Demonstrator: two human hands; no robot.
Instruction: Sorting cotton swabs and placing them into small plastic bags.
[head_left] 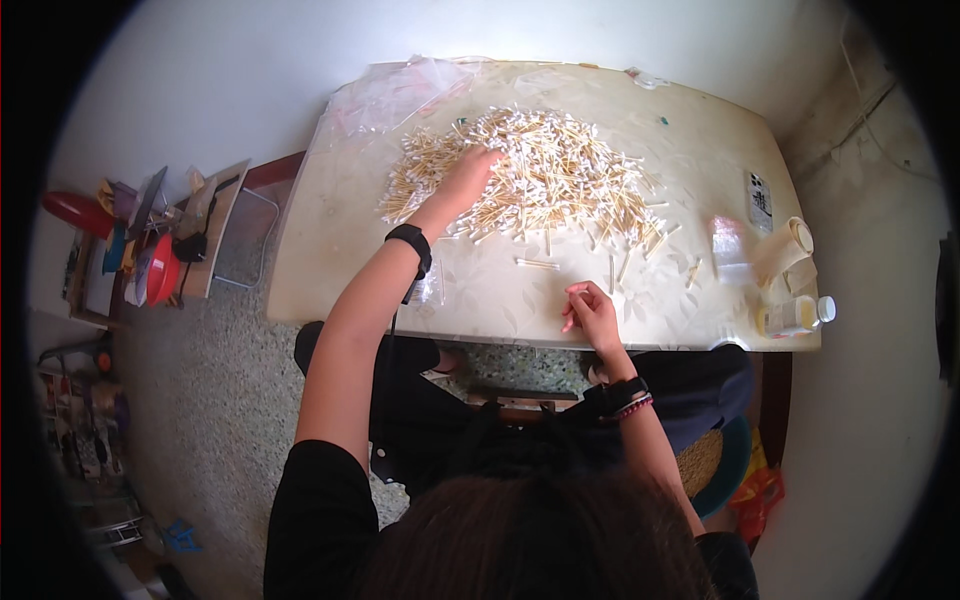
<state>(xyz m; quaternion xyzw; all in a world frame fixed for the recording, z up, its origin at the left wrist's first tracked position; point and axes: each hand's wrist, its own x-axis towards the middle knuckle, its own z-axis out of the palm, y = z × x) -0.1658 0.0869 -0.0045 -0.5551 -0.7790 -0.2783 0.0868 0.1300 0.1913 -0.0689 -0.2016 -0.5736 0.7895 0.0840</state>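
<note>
Far left, off the table: cluttered shelf (150, 240) with red bowls, well clear of the work.

Table (330, 260), pale top, bare strip along its left edge and along the near edge. Clear bags (390, 95) lie crumpled at the far-left corner, touching the pile's far side.

Swab pile (530, 175): wood-stick cotton swabs, heaped mid-table toward the far edge, sticks pointing every way, no common axis. Spreads thinner to the right and near side.

Left hand (468, 172) is stretched far out, resting on the pile's left part, fingers down among the sticks. Can't tell if it's clamped on any. It's the nearer hand to the pile by far.

Stray swabs (538, 264) lie alone between the hands, long axis roughly left-right, apart from the heap.

Right hand (592, 312) sits near the table's front edge, fingers curled loosely, tips close together; may pinch a swab, too small to tell. Pile lies ahead and slightly left of it, bare table between.

Right side: phone (760, 198), tape roll (800, 238), small bottle (800, 315) lying at the near-right corner. Open room is the front-centre strip.
</note>
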